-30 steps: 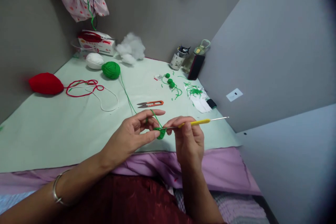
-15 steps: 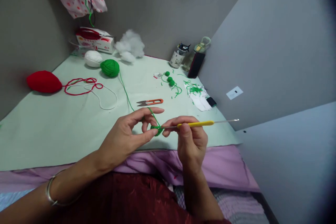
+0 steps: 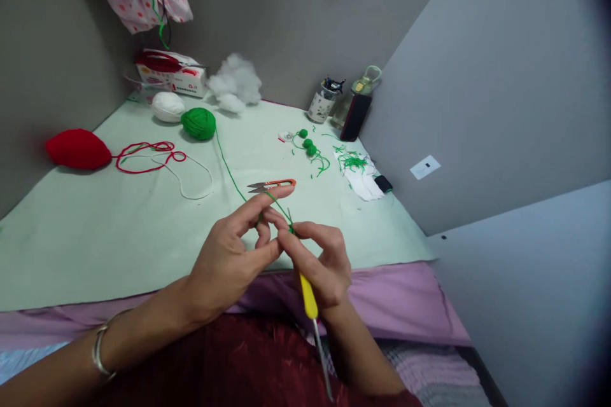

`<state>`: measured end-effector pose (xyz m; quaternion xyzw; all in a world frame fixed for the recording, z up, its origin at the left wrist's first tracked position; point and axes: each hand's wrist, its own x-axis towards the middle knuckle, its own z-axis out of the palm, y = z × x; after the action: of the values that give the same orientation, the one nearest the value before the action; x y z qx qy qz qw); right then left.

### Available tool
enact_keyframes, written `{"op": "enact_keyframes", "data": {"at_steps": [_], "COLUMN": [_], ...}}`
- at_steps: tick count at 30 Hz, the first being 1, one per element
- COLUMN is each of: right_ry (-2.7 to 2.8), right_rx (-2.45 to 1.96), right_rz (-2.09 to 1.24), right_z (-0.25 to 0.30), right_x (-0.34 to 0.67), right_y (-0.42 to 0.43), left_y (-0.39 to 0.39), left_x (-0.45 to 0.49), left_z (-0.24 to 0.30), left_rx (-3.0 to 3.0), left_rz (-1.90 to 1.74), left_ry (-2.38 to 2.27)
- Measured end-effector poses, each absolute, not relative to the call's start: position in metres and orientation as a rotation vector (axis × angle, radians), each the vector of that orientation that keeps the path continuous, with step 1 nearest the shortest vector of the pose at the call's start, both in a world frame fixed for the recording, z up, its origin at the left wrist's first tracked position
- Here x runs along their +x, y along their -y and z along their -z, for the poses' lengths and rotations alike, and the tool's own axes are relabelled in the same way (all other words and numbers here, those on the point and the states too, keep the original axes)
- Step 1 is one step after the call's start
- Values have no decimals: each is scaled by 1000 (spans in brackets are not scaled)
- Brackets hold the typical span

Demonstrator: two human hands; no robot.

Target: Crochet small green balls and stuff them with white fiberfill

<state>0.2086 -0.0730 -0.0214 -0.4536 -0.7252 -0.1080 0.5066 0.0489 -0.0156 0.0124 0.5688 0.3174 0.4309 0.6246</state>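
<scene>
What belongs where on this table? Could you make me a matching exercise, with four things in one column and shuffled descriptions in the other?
Things:
1. Hook
2. Scissors
3. Red yarn
4. Stuffing

Descriptions:
A. White and fluffy, near the back wall
B. Orange-handled, just beyond the left hand
C. Bundled up at the left side of the table
D. Yellow-handled, held in the right hand

Pairs: 1-D, 2-B, 3-C, 4-A
</scene>
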Motion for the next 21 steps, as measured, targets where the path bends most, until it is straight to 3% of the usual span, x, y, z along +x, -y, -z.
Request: {"op": "enact_keyframes", "data": {"at_steps": [2,5,9,11,18,21], "right_ry": [1704,1508,1142,1146,1501,1556], "right_rx": [-1077,-1012,-868,-848,-1061,-1081], "right_rz": [278,-1,-454,-514,-70,113], "right_z": [23,18,6,4,17,20], "right_x": [208,209,209,208,202,203], "right_y": [72,69,61,59,64,65], "left_y": [13,4,-1,2,10,7], "left_x": [50,50,49,50,57,57], "left_z": [-12,-12,-14,-13,-7,-9], "left_rx": [1081,813,829,909,933,790], "left_rz": [-844,-669,-762,-805,-891,-757], "left_ry": [-648,-566,-526,-498,-545,-520]}}
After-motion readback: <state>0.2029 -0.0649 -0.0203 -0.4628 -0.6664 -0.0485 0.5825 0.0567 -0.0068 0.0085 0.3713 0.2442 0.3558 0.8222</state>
